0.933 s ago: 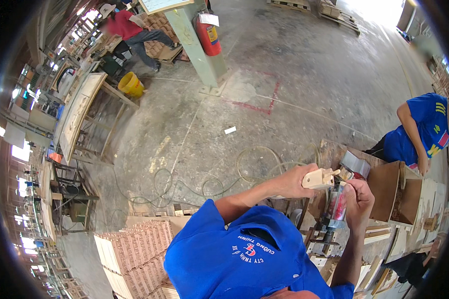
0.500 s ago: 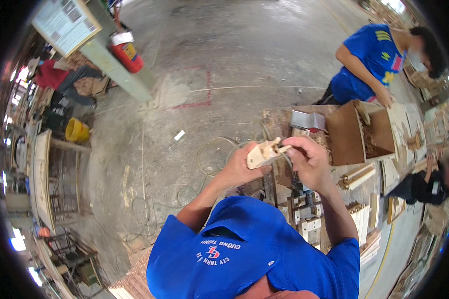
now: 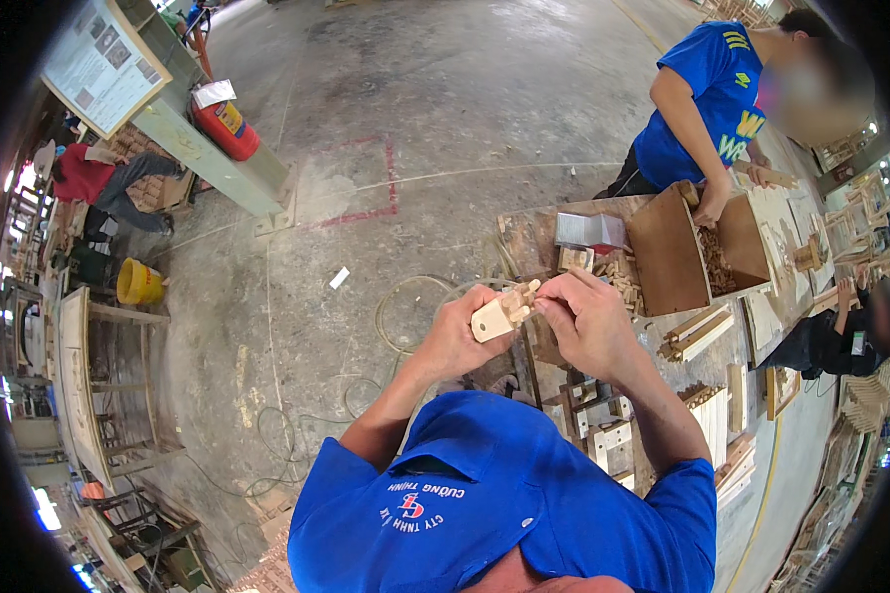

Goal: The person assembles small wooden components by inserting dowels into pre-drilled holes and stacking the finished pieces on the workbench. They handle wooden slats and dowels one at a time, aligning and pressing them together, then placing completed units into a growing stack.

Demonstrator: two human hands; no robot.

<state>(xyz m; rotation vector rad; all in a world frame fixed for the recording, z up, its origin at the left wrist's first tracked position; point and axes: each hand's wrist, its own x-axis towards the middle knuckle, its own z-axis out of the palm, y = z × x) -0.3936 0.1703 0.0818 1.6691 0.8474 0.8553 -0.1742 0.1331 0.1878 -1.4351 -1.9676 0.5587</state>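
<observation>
Left hand (image 3: 457,341) is gripping a pale, holed, rectangular wooden block (image 3: 497,319) near the worktop's (image 3: 527,229) left edge; its long axis is slanting up-right toward right hand (image 3: 591,326), whose grip is closing around short pale wooden pegs (image 3: 533,287) or just touching: cannot tell.

Soft, fairly bright light spreads over the concrete floor (image 3: 445,128), paler toward the top of the frame. White patches of light (image 3: 46,509) burn out at lower left, with smaller bright spots along the far right rim. The left hand (image 3: 460,336) and right hand (image 3: 588,321) look reasonably sharp, while a smeared blur covers a co-worker's head (image 3: 826,94) at upper right. Straight edges bow outward toward the black, rounded border.
</observation>
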